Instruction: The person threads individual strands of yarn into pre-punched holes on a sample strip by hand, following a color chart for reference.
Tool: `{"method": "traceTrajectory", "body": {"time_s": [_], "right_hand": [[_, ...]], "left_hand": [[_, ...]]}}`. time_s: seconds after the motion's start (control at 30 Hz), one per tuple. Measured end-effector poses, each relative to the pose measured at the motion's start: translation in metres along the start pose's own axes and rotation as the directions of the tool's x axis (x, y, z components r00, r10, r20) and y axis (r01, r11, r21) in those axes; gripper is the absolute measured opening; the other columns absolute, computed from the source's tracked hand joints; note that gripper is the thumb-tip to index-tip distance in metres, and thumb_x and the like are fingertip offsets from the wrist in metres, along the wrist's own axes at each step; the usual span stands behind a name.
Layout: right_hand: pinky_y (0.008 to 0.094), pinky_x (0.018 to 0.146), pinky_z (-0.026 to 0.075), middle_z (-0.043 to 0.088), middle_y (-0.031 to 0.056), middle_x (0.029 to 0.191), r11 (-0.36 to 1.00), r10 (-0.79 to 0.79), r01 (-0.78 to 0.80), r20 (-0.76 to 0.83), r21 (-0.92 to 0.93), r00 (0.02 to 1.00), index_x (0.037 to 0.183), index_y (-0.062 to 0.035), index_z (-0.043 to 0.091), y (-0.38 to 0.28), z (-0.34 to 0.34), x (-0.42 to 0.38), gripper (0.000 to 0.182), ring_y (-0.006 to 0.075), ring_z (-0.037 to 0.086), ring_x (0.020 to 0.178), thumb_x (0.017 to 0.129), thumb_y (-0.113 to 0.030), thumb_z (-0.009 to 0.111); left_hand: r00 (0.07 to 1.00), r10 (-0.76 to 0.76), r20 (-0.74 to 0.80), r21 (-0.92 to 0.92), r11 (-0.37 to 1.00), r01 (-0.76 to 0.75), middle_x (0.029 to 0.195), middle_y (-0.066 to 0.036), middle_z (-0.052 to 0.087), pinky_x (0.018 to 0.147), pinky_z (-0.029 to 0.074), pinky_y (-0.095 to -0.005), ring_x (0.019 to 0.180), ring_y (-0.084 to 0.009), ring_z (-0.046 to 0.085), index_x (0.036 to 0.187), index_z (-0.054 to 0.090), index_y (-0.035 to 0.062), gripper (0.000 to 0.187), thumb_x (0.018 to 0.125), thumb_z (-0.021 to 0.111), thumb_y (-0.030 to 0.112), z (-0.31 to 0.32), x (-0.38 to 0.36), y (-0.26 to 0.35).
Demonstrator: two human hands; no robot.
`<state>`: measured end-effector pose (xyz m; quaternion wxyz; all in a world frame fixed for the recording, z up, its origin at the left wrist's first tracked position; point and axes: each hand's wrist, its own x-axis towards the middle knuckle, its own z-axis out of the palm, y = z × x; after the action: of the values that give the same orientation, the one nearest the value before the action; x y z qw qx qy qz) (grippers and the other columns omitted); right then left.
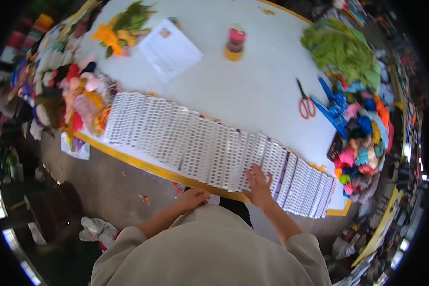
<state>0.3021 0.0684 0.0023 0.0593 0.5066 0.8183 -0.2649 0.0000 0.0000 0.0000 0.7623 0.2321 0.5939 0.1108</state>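
Along the near edge of the table (209,90) lay 1 long strip of spotted sheets (209,152). A sideways drag from the right hand (258,185) could, I judged, have skewed or creased it. The strip lay directly beneath that hand's spread fingers, which gripped nothing visible. The left hand (195,198) curled loosely beside the edge; whether it held anything, I couldn't tell.

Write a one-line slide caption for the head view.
Right hand spread on dotted white strips along a table, left hand near its yellow edge, scissors and colourful bundles beyond.
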Motion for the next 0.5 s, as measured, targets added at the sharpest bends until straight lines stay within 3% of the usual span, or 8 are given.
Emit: {"method": "traceTrajectory", "body": {"time_s": [0.07, 0.1, 0.17, 0.2, 0.27, 0.37, 0.5], "right_hand": [[0.0613, 0.107, 0.01, 0.011, 0.0168, 0.155, 0.999, 0.043, -0.043, -0.001, 0.018, 0.999, 0.146, -0.0126, 0.028, 0.017, -0.017, -0.008, 0.096, 0.0344, 0.017, 0.142, 0.069, -0.036, 0.08], [0.0613, 0.108, 0.01, 0.013, 0.0171, 0.155, 1.0, -0.022, 0.021, -0.069, -0.008, 0.997, 0.147, -0.0137, 0.028, -0.057, -0.009, 0.033, 0.098, 0.0337, 0.019, 0.141, 0.067, -0.038, 0.08], [0.0611, 0.108, 0.01, 0.015, 0.0158, 0.155, 0.996, -0.065, 0.066, 0.02, -0.057, 0.998, 0.147, -0.0173, 0.028, -0.089, -0.02, 0.026, 0.1, 0.0316, 0.019, 0.142, 0.064, -0.041, 0.08], [0.0613, 0.108, 0.01, 0.016, 0.0149, 0.155, 0.99, -0.065, 0.073, 0.07, -0.117, 0.995, 0.147, -0.0185, 0.028, -0.096, -0.016, 0.023, 0.1, 0.0306, 0.019, 0.142, 0.065, -0.041, 0.08], [0.063, 0.108, 0.011, 0.019, 0.0128, 0.154, 0.981, -0.015, 0.047, 0.173, -0.186, 0.985, 0.147, -0.0205, 0.028, -0.105, -0.007, 0.034, 0.096, 0.0289, 0.019, 0.142, 0.068, -0.042, 0.078], [0.0638, 0.108, 0.012, 0.024, 0.014, 0.151, 0.992, 0.027, -0.008, 0.154, -0.125, 0.988, 0.144, -0.0169, 0.033, -0.118, -0.008, 0.039, 0.086, 0.0296, 0.022, 0.14, 0.073, -0.042, 0.074], [0.0621, 0.107, 0.012, 0.027, 0.0155, 0.148, 0.999, -0.043, 0.041, -0.065, -0.033, 0.997, 0.141, -0.0133, 0.037, -0.132, -0.019, 0.043, 0.081, 0.0307, 0.024, 0.139, 0.074, -0.039, 0.074]], "left_hand": [[0.974, 0.189, -0.127, 0.24, 0.958, -0.155, 0.102, -0.01, 0.068, 0.083, 0.051, -0.0326, 0.091, -0.0234, 0.066, 0.11, 0.065, 0.0049, 0.031, 0.092, 0.06, 0.029, 0.004, 0.007, -0.008], [0.952, 0.252, -0.172, 0.264, 0.943, -0.202, 0.102, -0.01, 0.068, 0.083, 0.051, -0.0326, 0.091, -0.0234, 0.066, 0.11, 0.065, 0.0049, 0.031, 0.092, 0.06, 0.029, -0.088, -0.028, -0.012], [0.796, 0.548, -0.257, 0.485, 0.786, -0.384, 0.096, -0.013, 0.066, 0.079, 0.051, -0.0345, 0.086, -0.0257, 0.066, 0.105, 0.064, 0.0018, 0.026, 0.091, 0.06, 0.023, -0.117, -0.064, -0.013], [0.786, 0.554, -0.273, 0.478, 0.787, -0.389, 0.096, -0.013, 0.066, 0.079, 0.051, -0.0345, 0.086, -0.0257, 0.066, 0.105, 0.064, 0.0018, 0.026, 0.091, 0.06, 0.023, -0.129, -0.077, -0.012], [0.616, 0.741, -0.267, 0.616, 0.623, -0.482, 0.094, -0.016, 0.065, 0.077, 0.051, -0.0376, 0.086, -0.0303, 0.064, 0.101, 0.063, 0.001, 0.02, 0.09, 0.059, 0.018, -0.158, -0.102, -0.004], [0.536, 0.778, -0.327, 0.704, 0.579, -0.412, 0.096, -0.016, 0.065, 0.079, 0.05, -0.0398, 0.091, -0.0337, 0.062, 0.1, 0.063, 0.0017, 0.017, 0.087, 0.06, 0.012, -0.188, -0.13, 0.006], [0.466, 0.787, -0.404, 0.718, 0.589, -0.372, 0.109, -0.016, 0.064, 0.085, 0.049, -0.0404, 0.102, -0.035, 0.06, 0.106, 0.063, 0.004, 0.023, 0.085, 0.061, 0.012, -0.207, -0.135, -0.001]]}}
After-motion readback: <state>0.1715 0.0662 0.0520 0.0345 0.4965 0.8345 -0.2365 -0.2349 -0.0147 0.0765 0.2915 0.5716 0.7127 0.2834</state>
